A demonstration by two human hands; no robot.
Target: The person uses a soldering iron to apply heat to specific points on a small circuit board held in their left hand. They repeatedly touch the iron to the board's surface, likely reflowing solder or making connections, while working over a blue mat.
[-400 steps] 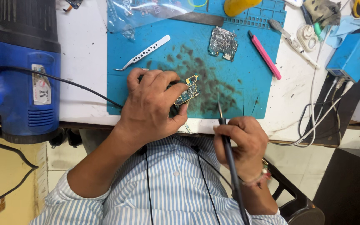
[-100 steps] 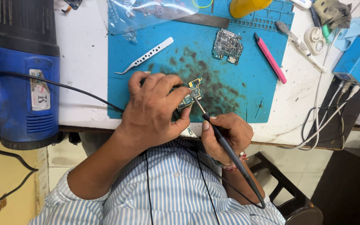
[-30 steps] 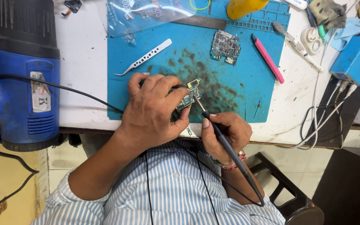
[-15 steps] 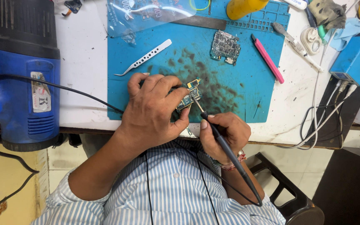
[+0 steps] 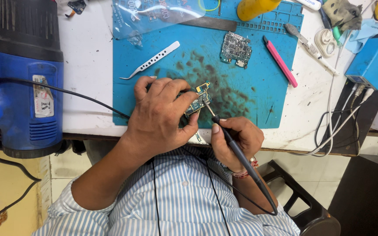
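Observation:
My left hand point(image 5: 160, 116) presses down on a small green circuit board point(image 5: 199, 97) at the near edge of a stained blue work mat point(image 5: 250, 87); most of the board is hidden under my fingers. My right hand point(image 5: 237, 137) grips a black soldering iron point(image 5: 237, 150) like a pen. Its metal tip touches the exposed end of the board, and its cable trails down over my striped shirt.
A second bare circuit board point(image 5: 236, 48), white tweezers point(image 5: 150, 60) and a pink pry tool point(image 5: 281, 61) lie on the mat. A large blue heat gun point(image 5: 27, 83) sits at the left. A yellow bottle point(image 5: 254, 6) stands behind; a blue box point(image 5: 372, 61) and white cables at the right.
Thirteen seconds ago my right hand held the iron away from the board, near the table edge. It has since brought the tip onto the board; over the last second almost nothing moved.

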